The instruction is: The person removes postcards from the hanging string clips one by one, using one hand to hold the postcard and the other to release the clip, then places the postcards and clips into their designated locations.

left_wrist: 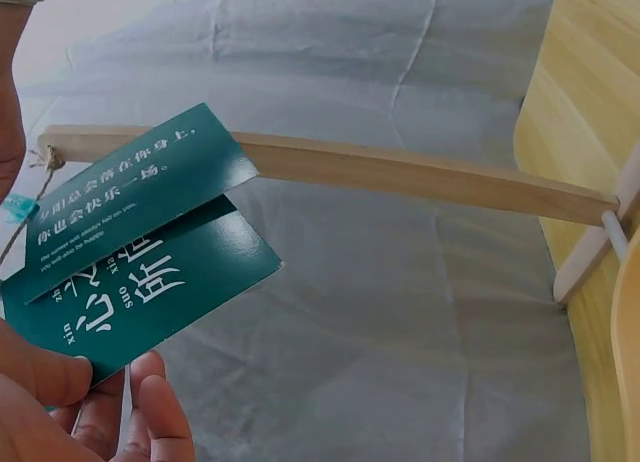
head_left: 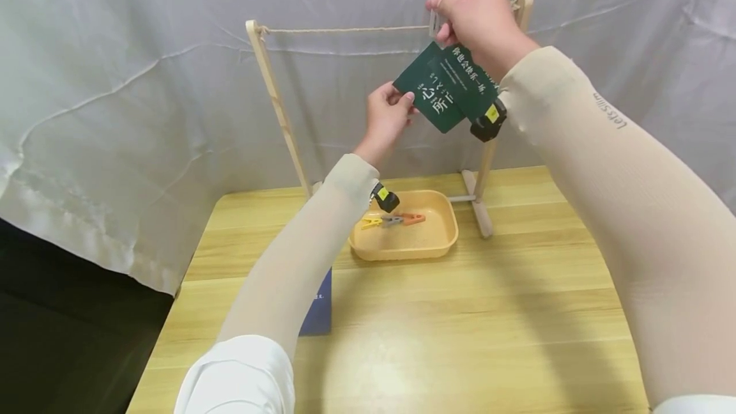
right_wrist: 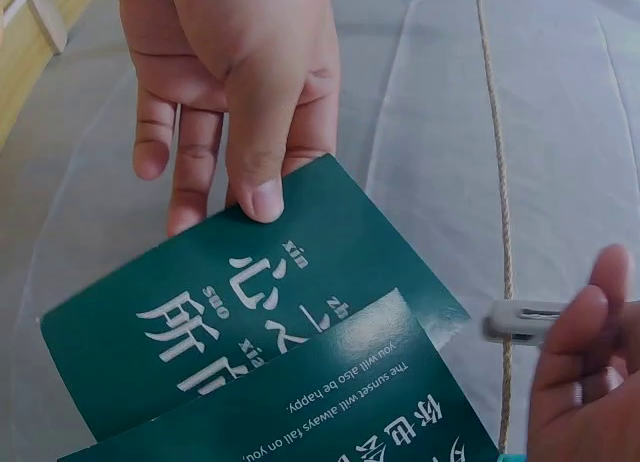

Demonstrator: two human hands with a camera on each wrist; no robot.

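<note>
Cards, two dark green ones with white lettering, hang overlapped just under the string that runs between the two posts of the wooden rack. You look to be in the middle of pegging them up: your right hand is raised to the string and its grip is pinched on a pale clothes peg, whose jaws straddle the line where the upper card meets it. Whether the peg already bites the card edge is hidden by your fingers. Your left hand steadies the lower card, thumb on its face and fingers curled behind its lower left corner.

My reading is that the next move calls for the card's top edge to sit against the string inside the peg's mouth before you ease your squeeze, with the left hand keeping the card from swinging or slipping out.

Both cards are flat, glossy and stiff-looking, with sharp corners; the front one carries large characters, the one behind it two lines of smaller text. Below, on the table, a shallow tray holds a few spare pegs, yellow, grey and orange. A blue card lies partly under your left sleeve.
</note>
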